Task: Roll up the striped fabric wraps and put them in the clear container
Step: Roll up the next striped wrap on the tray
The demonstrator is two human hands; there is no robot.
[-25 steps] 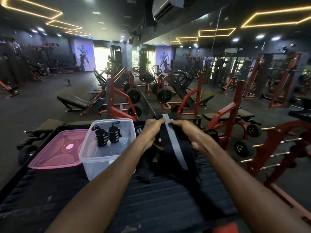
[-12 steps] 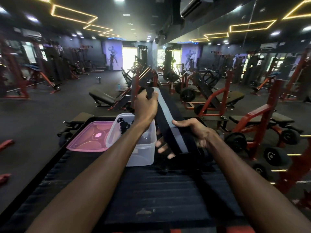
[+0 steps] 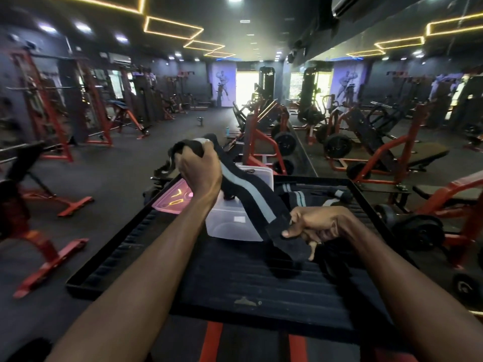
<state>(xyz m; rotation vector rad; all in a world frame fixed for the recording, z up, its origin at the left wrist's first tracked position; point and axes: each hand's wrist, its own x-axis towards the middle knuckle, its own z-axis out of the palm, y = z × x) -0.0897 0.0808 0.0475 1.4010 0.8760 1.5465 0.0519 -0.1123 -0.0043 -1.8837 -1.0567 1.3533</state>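
A long black fabric wrap with a grey stripe [image 3: 257, 202] stretches diagonally between both hands above the platform. My left hand [image 3: 200, 171] grips its upper end, raised above the clear container [image 3: 235, 226]. My right hand [image 3: 313, 227] pinches the wrap's lower part, and the tail end hangs onto the black ribbed platform [image 3: 235, 280]. The wrap and my left forearm hide most of the container's inside. More striped wraps [image 3: 295, 197] lie loose on the platform behind the container.
A pink lid [image 3: 173, 197] lies left of the container on the platform. Red and black gym machines, benches and weight plates stand all around on the dark floor. A mirror wall runs along the right.
My left hand has lifted the wrap's end higher and to the left. My right hand slid down the wrap towards its lower end. The camera view turned left.
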